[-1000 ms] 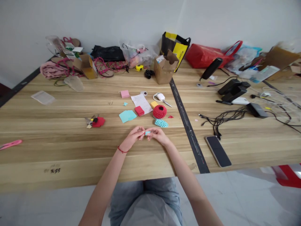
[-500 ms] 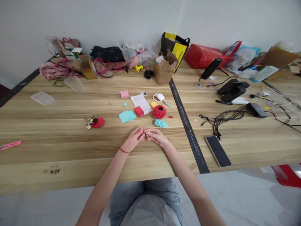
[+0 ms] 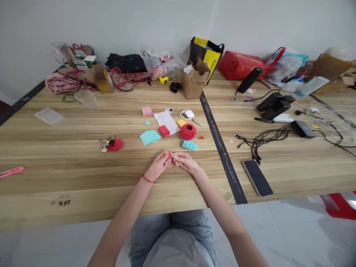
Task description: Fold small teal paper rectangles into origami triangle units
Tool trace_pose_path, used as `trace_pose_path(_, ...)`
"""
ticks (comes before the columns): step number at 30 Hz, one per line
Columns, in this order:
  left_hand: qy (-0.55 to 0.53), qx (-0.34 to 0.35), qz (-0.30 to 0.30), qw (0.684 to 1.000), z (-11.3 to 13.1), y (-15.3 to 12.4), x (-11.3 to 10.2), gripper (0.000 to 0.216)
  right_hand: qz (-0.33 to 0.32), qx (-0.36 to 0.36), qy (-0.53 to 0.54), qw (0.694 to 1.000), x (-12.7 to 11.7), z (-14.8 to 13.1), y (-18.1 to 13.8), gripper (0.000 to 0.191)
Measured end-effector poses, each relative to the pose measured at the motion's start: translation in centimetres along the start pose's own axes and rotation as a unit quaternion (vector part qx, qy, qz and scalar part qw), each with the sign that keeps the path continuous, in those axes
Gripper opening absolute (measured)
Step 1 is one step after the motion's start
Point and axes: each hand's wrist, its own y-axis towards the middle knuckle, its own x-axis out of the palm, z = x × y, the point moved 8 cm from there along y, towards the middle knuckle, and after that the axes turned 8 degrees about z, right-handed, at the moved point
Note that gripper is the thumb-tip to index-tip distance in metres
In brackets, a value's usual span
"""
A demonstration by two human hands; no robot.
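Note:
My left hand [image 3: 161, 163] and my right hand [image 3: 185, 161] meet above the table near its front edge. Between the left fingertips is a small red paper piece [image 3: 170, 156], mostly covered. The right fingertips pinch a small blue paper piece [image 3: 174, 157] against it. Just beyond lie a blue folded-paper module piece [image 3: 190, 145] and a round red folded-paper piece [image 3: 188, 131] with a dark hollow. A red paper triangle [image 3: 201, 137] rests to their right. Blue paper sheets [image 3: 150, 137] and a red paper stack [image 3: 164, 131] lie farther left.
Scissors [image 3: 197, 121], a white case [image 3: 189, 114], a yellow paper stack [image 3: 181, 123] and a written sheet [image 3: 167, 121] lie beyond. Keys [image 3: 105, 144] lie left. A phone [image 3: 257, 178] and black cables [image 3: 267, 138] lie right of a dark strip [image 3: 222, 148]. Bags and boxes line the wall.
Both hands stay together in almost the same place, with only slight finger movement. The view has shifted very slightly.

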Motion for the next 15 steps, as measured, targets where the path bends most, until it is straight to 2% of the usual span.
trace_pose_path(15, -0.077, -0.038, 0.003, 0.996, -0.52, -0.06, 0.21, 0.025, 0.008, -0.022, -0.006, 1.000, -0.25, -0.20, 0.00, 0.027)
